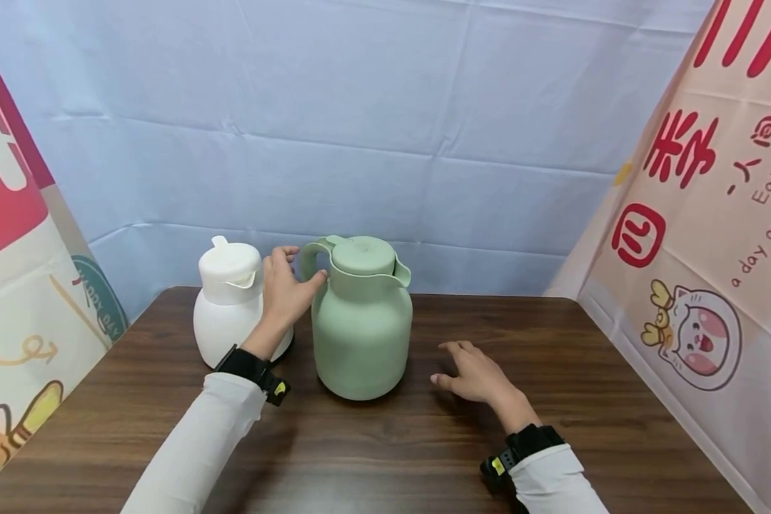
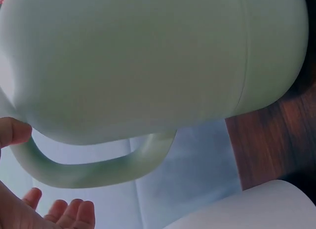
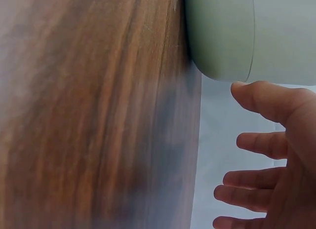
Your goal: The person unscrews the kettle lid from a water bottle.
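A pale green thermal jug (image 1: 363, 335) stands upright at the middle of the table, its lid on, spout to the right and handle (image 2: 94, 172) to the left. My left hand (image 1: 287, 293) is at that handle, thumb tip by its upper end and the other fingers apart from it on the outer side. To the left is a white thermal jug (image 1: 226, 321), upright and lidded, partly hidden behind my left hand and wrist. My right hand (image 1: 478, 375) is over the table right of the green jug, holding nothing, its fingers (image 3: 254, 179) spread and slightly bent.
Both jugs are on a dark brown wooden table (image 1: 373, 457). A light blue cloth (image 1: 360, 128) hangs behind its far edge. Printed cloths flank it, one with red lettering (image 1: 681, 150) on the right. Each wrist wears a black strap (image 1: 247, 368) with a small device.
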Demonstrator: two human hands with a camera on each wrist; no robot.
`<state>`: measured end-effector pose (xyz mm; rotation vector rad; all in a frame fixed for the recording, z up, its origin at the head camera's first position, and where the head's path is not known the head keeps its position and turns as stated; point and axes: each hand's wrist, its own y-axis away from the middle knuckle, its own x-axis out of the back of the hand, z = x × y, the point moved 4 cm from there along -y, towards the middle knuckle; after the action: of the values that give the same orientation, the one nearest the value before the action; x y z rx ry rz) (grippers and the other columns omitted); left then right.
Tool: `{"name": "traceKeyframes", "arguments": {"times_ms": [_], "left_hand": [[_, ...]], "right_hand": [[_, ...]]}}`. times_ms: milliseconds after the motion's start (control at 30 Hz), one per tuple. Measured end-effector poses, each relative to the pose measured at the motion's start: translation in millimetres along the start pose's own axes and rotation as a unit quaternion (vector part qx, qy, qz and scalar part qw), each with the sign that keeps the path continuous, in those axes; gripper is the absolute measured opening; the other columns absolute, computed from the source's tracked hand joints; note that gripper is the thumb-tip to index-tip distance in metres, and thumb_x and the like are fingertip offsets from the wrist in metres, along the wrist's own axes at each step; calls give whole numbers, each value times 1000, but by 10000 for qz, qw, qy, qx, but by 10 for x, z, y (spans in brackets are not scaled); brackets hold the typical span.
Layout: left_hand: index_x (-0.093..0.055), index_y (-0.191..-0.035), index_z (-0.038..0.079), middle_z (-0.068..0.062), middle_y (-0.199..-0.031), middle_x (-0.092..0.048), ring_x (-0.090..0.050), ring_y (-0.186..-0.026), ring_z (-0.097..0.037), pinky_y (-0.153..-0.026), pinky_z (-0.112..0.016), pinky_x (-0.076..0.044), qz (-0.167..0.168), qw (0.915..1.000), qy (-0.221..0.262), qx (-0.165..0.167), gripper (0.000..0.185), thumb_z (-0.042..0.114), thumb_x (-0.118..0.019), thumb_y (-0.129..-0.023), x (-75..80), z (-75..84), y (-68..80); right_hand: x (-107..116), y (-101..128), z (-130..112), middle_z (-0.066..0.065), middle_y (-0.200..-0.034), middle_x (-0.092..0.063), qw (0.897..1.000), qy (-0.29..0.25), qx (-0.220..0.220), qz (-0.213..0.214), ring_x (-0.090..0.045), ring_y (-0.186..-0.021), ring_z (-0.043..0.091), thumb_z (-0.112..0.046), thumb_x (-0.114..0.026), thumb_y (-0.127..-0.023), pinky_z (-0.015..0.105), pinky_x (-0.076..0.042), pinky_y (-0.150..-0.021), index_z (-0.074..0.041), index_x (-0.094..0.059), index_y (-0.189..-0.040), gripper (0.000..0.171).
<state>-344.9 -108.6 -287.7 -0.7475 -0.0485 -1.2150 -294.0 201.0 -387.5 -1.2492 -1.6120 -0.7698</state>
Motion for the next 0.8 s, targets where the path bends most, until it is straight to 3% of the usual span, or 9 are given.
{"name": "traceKeyframes", "arguments": {"times_ms": [233,400,633,800], "left_hand": [[-37,-138,8,-22,-132,-36,-40,-113,-35,-88,-48,-37,-364,9988,117,309,67,23,-68,-81,-20,-73,-165],[-42,-138,12,-17,-135,-40,-39,-120,-35,-93,-50,-33,-645,9972,136,362,62,24,-67,-82,-84,-96,-253],[-52,-126,12,-11,-121,-53,-48,-108,-31,-88,-46,-38,-795,9955,183,491,46,24,-64,-83,-159,-111,-327],[-52,-117,8,-13,-111,-54,-49,-100,-31,-85,-44,-38,-1010,9931,127,583,34,28,-56,-90,-218,-143,-382]], "right_hand": [[-60,-103,-40,24,-136,-39,9999,-14,-42,-98,-41,-120,40,-33,-65,-86,54,-40,-87,-2,-44,-135,61],[-83,-172,-73,23,-136,-38,9998,93,-114,-147,-40,-121,40,-33,-65,-87,54,-40,-87,-2,-43,-136,62],[-134,-288,-161,24,-136,-38,9995,176,-87,-249,-40,-121,40,-34,-65,-87,55,-39,-87,-1,-42,-136,63],[-148,-365,-198,23,-134,-40,9990,351,-129,-227,-44,-117,39,-34,-65,-87,53,-41,-85,-3,-44,-135,60]]}}
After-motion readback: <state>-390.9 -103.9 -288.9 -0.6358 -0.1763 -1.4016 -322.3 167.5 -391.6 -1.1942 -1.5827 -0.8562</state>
